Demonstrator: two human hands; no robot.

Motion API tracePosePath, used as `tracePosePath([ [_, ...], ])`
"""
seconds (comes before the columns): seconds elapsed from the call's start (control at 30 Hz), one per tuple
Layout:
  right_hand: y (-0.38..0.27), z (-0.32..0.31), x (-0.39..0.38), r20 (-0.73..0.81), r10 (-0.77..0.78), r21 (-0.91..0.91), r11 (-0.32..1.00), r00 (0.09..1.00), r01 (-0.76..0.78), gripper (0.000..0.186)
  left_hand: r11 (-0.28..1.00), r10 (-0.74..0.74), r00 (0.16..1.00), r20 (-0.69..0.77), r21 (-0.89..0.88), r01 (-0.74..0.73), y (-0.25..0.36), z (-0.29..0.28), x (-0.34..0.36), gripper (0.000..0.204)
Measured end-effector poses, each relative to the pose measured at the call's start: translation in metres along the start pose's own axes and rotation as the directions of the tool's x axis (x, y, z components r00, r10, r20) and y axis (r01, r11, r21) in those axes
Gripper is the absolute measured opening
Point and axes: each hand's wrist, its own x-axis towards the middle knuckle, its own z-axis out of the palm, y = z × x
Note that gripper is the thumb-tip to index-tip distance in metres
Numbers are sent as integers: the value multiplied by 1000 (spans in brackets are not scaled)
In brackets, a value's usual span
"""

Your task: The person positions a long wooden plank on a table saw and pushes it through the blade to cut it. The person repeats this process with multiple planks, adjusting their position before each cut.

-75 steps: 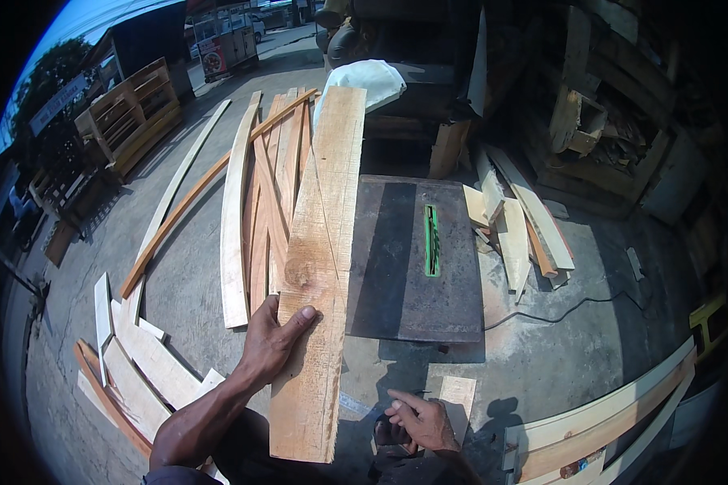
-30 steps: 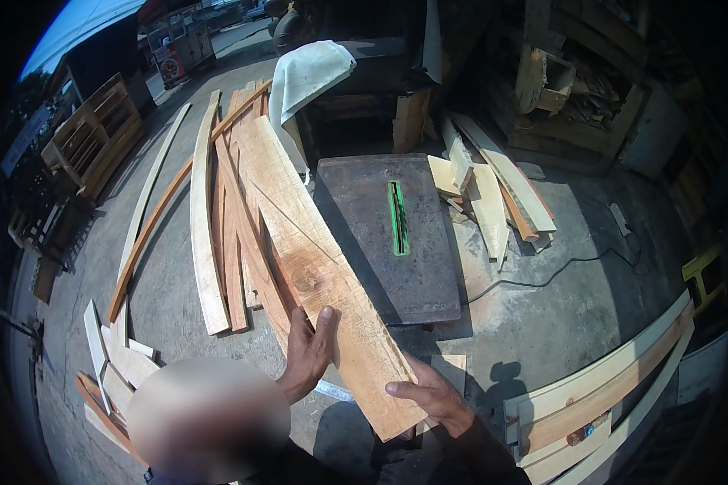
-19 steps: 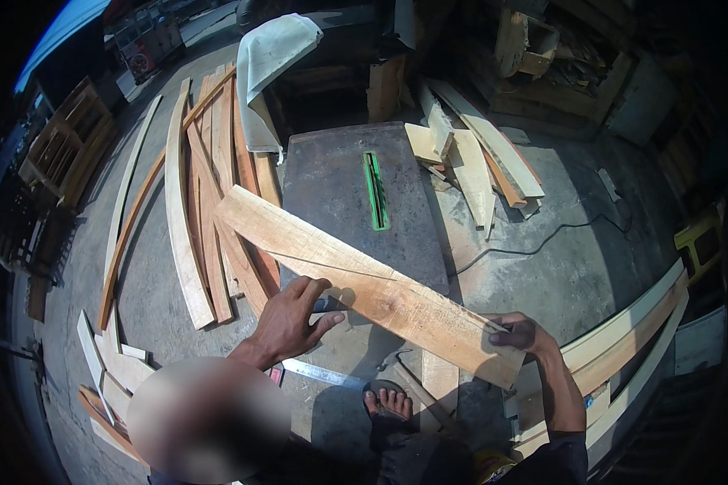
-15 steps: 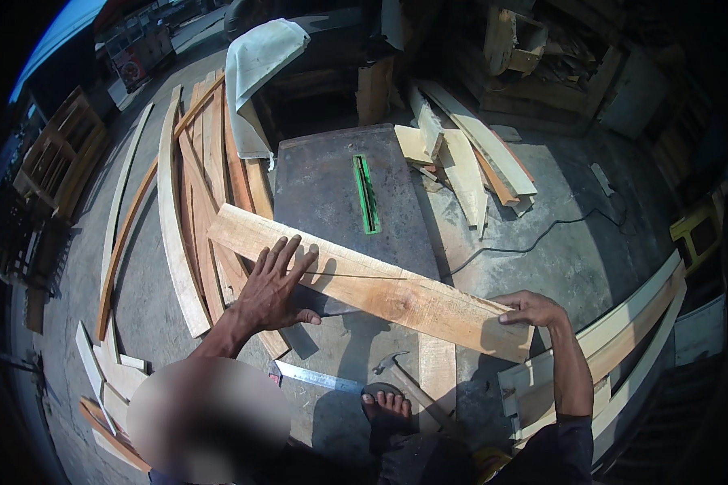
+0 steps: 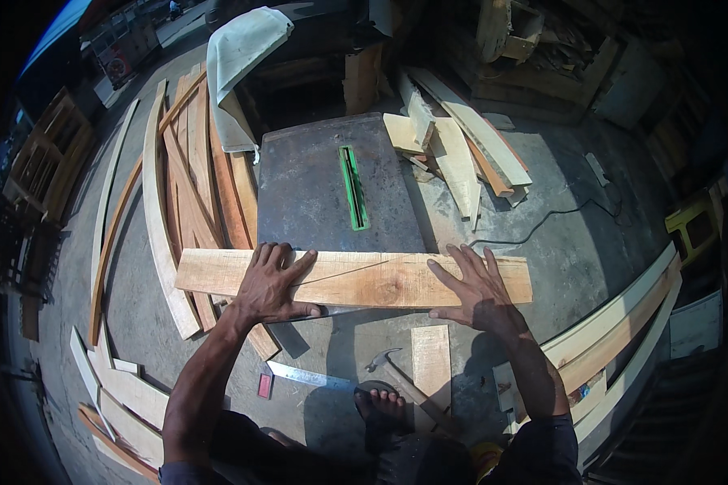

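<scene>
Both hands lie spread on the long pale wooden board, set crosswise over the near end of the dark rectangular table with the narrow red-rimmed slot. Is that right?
Not quite: the head view shows the narrow slot in the dark rectangular table rimmed green, not red. Left hand, right hand and pale wooden board are as stated.

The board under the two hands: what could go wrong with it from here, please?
The board overhangs the dark table at both sides, so it might tip if the right hand, spread over the overhanging part, pushes down hard. It also lies along the table's near edge; if it slid off, it could perhaps hit the bare toes in front.
</scene>
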Motion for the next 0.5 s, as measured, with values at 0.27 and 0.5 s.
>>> tracePosePath([
  [0.27, 12, -5, 39, -179, -99, 45, 993, 979, 108, 83, 994, -111, 993, -44, 9, 111, -5, 1, -4, 129],
  [0.5, 23, -2, 70, -220, -156, 19, 986, 963, 164, 81, 991, -130, 987, -94, 1, 131, -16, 11, 5, 132],
])
